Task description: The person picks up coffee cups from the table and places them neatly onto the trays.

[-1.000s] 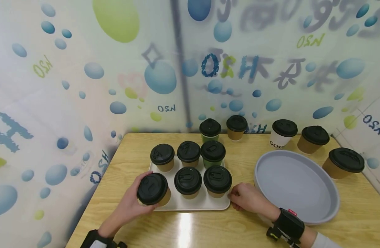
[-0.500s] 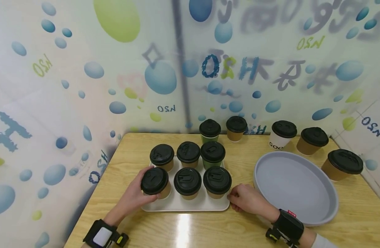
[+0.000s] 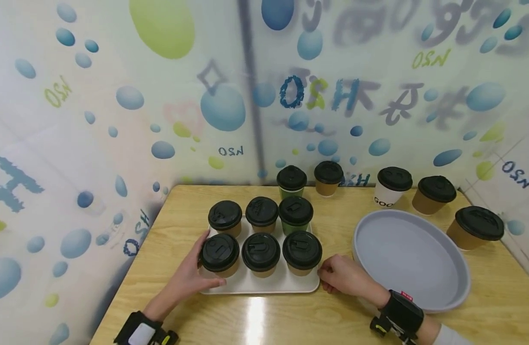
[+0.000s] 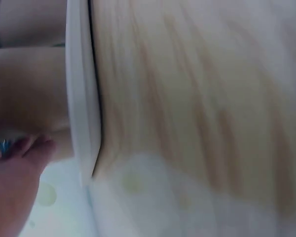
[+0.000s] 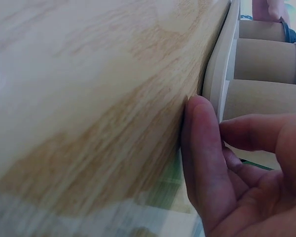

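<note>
Six lidded paper coffee cups stand in two rows on a white rectangular tray. At its front left corner is a brown cup with a black lid. My left hand lies around that cup's left side, fingers spread and thumb stretched out in front, away from the cup wall. In the left wrist view, the brown cup wall rises behind the tray rim. My right hand pinches the tray's right edge near the front corner; in the right wrist view, its thumb and fingers meet at the rim.
A round grey tray lies on the wooden table to the right. Behind it stand a white cup and two brown cups, one of them at the far right. A green cup and a brown cup stand by the back wall.
My left hand has set the front left cup inward and to the right, in line with its row, and its thumb has come off the cup. My right hand stays at the tray edge.
</note>
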Action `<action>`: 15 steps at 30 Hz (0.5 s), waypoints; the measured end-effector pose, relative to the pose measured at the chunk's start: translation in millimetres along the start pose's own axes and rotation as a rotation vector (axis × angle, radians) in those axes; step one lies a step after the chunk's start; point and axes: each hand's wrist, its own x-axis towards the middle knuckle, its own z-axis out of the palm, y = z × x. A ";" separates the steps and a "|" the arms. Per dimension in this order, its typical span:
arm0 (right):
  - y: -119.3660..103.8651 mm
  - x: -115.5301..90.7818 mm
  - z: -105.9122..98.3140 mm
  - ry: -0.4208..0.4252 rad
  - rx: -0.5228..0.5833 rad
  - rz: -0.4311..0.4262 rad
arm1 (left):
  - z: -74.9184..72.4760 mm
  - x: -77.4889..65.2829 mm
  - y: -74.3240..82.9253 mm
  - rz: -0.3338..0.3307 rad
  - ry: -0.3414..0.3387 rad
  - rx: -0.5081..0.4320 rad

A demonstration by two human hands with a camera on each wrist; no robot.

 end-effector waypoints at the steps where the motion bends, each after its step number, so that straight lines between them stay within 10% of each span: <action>1: 0.3 0.1 0.3 0.000 0.001 -0.001 | -3.2 -4.0 -1.6 0.014 -0.016 -0.018; 7: 0.3 -1.4 2.7 0.033 0.027 0.027 | -18.3 -20.5 -14.4 0.052 0.085 -0.027; 10: -0.9 -1.5 3.3 0.040 0.016 0.037 | -18.9 -19.6 -16.3 -0.117 0.141 0.040; 15: -5.5 2.2 0.7 0.037 -0.053 0.016 | -18.5 -9.6 -18.7 -0.327 0.049 0.123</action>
